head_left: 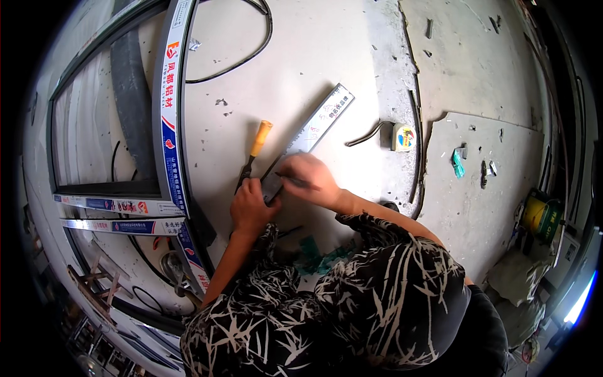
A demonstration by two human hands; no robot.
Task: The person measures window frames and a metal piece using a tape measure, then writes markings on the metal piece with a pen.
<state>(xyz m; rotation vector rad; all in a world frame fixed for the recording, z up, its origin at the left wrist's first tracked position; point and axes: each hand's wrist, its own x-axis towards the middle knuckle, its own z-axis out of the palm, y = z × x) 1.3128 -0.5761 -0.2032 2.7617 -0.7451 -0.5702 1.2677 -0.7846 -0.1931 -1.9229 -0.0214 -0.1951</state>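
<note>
A short, straight aluminium profile (323, 119) with handwriting on its pale face lies slantwise on the light work surface. My left hand (251, 207) is closed around its near end, thumb on one side and fingers on the other. My right hand (314, 179) is pinched over the same end, holding a slim dark pen-like tool (294, 181); its tip is hard to make out. Just beyond my left fingers lies a file-like tool with a yellow-orange wooden handle (260, 135), its dark blade partly hidden by that hand.
A tape measure (403, 137) with its dark tape partly out lies to the right. At left stand large window frames (169, 125) with blue, white and red film. A black cable (267, 44) curls at the back. A grey board (483, 182) with scraps lies far right.
</note>
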